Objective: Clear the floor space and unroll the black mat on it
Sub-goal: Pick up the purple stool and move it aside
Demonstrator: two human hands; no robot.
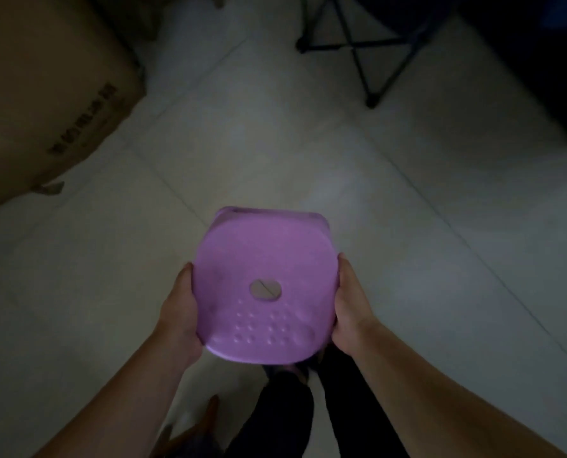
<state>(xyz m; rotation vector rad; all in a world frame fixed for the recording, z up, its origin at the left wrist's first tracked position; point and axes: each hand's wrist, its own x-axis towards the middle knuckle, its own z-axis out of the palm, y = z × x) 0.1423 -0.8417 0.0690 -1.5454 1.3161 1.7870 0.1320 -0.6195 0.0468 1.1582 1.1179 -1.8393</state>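
Both hands, left [180,312] and right [351,307], clamped the purple plastic stool [265,285]; cardboard box [44,94] at ten o'clock.

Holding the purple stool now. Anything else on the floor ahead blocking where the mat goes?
The tiled floor straight ahead looks bare. A cardboard box sits at the left edge, a black folding frame at the far right. No mat is visible.

Bare tiled floor [308,153] lies open ahead, hemmed by a cardboard box [44,100] far-left and black folding legs [358,47] far-right.
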